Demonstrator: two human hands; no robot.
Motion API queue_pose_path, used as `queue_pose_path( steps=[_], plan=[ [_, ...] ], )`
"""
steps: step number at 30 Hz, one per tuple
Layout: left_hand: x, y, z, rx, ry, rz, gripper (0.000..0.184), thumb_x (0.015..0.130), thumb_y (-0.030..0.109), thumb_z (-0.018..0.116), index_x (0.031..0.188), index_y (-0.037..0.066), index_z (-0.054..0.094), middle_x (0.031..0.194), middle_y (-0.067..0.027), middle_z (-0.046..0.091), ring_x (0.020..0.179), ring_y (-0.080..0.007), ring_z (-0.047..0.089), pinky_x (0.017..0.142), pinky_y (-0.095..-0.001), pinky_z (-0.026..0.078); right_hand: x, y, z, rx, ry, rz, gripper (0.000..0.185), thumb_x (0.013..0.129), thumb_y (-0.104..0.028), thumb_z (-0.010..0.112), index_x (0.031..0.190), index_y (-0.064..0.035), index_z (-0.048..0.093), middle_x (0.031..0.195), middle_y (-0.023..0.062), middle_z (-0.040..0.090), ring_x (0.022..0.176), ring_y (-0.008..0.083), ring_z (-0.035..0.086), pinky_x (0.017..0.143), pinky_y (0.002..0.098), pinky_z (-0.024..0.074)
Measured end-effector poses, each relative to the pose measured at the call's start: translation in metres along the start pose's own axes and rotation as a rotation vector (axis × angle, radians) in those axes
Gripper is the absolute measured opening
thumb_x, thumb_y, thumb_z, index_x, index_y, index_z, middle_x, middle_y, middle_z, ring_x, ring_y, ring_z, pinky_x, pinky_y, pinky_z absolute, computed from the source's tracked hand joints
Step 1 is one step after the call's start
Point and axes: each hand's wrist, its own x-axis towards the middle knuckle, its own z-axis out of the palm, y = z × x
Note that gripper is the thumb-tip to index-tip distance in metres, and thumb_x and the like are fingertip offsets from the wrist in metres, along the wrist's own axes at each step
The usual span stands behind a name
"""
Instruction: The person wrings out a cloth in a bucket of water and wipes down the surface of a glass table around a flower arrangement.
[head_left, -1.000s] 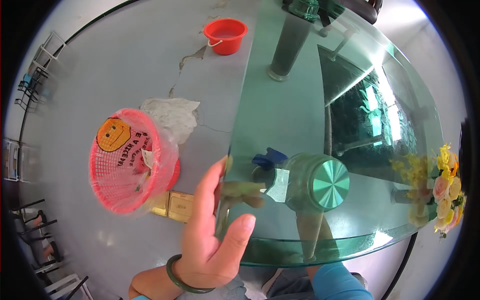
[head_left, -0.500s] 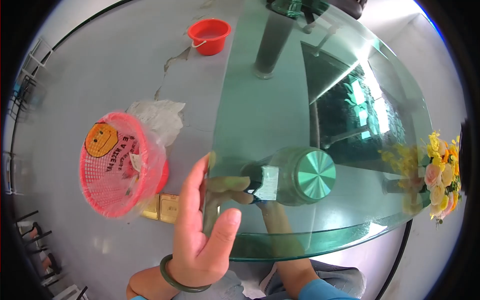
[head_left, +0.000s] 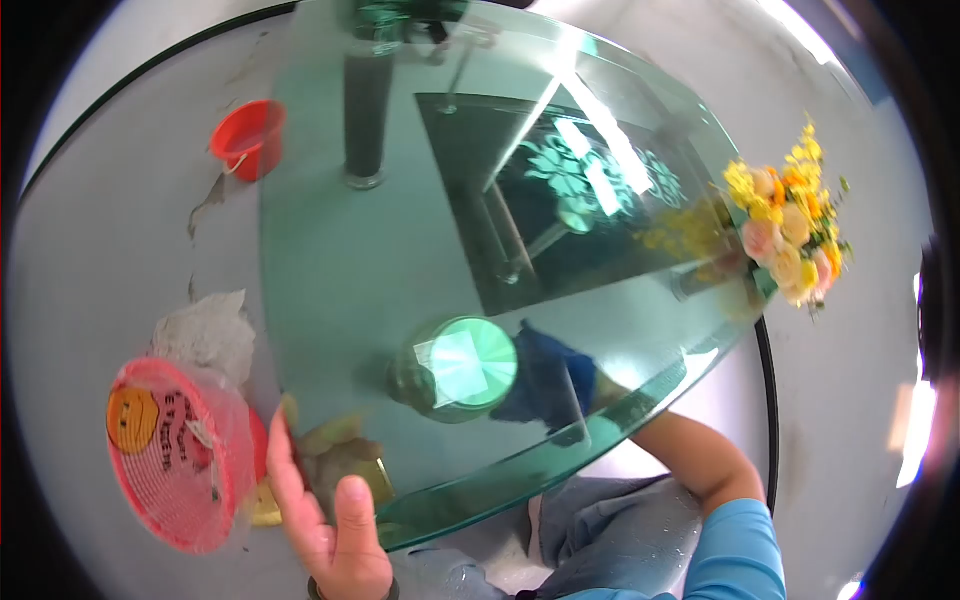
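Note:
My left hand (head_left: 335, 540) is at the near left corner of the glass tabletop (head_left: 370, 280). Its thumb lies over the glass, one finger stretches along the left edge, and other fingers show greenish through the glass. My right forearm passes under the near edge. A dark blue cloth (head_left: 545, 385) shows through the glass where my right hand is; the fingers are hidden behind it. Just left of the cloth is the round shiny top of a table leg (head_left: 490, 350), with a pale rectangular patch over it.
A pink wastebasket (head_left: 165, 500) with a plastic liner and smiley face stands on the floor at left. A red bucket (head_left: 250, 145) is farther back. Artificial flowers (head_left: 795, 235) stand by the right end. A dark patterned lower shelf (head_left: 560, 210) shows through the glass.
The view has swung right, so the table and basket sit farther left. My right hand with the cloth has moved from left of the round leg top to its right. My left hand stays at the corner.

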Motion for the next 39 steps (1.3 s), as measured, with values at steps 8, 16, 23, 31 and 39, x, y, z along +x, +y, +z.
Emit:
queue_pose_path(
  steps=[8,16,23,31,39],
  plan=[
    [-0.002,-0.003,-0.005,-0.010,0.030,0.009,0.061,0.090,0.020,0.049,0.139,-0.006,0.025,0.130,-0.0156,0.044,0.115,-0.0220,0.047,0.099,-0.0331,0.036,0.038,-0.055,-0.090,-0.739,0.152,-0.916,0.048,0.090,-0.041,0.054,0.120,-0.0049,0.050,0.082,0.0096,0.059,0.061,0.0174,0.059,0.053,0.0289,0.0482],
    [-0.004,-0.006,-0.005,0.305,0.212,0.188,0.045,0.094,0.015,0.043,0.134,-0.004,0.036,0.135,-0.0127,0.042,0.121,-0.0216,0.044,0.103,-0.0351,0.033,0.051,-0.129,-0.087,-1.997,0.768,-1.220,0.065,0.078,-0.039,0.063,0.130,-0.0052,0.044,0.140,0.0129,0.036,0.132,0.0358,0.026,0.105,0.0591,0.0162],
    [-0.013,-0.014,-0.007,0.607,0.458,0.315,0.031,0.097,0.014,0.040,0.120,-0.004,0.050,0.131,-0.0121,0.048,0.119,-0.0186,0.046,0.102,-0.0326,0.034,0.093,-0.091,-0.045,-2.035,0.015,-1.222,0.058,0.086,-0.041,0.051,0.133,-0.0076,0.043,0.140,0.0109,0.039,0.132,0.0360,0.027,0.106,0.0571,0.0178],
    [-0.019,0.000,-0.011,0.897,0.549,0.163,0.025,0.097,0.014,0.039,0.111,0.000,0.054,0.109,-0.0057,0.054,0.103,-0.0146,0.050,0.094,-0.0280,0.037,0.094,-0.130,-0.093,-1.891,-0.064,-1.254,0.053,0.087,-0.038,0.051,0.132,-0.0111,0.045,0.137,0.0068,0.042,0.132,0.0312,0.031,0.106,0.0553,0.0186],
    [-0.012,-0.004,-0.006,0.751,0.767,0.028,0.023,0.097,0.011,0.036,0.112,0.001,0.052,0.108,-0.0067,0.055,0.102,-0.0156,0.051,0.092,-0.0298,0.040,0.047,-0.264,-0.261,-2.160,0.830,-1.092,0.037,0.088,-0.030,0.048,0.116,-0.0074,0.057,0.133,0.0104,0.047,0.128,0.0334,0.034,0.106,0.0584,0.0173]
  ],
)
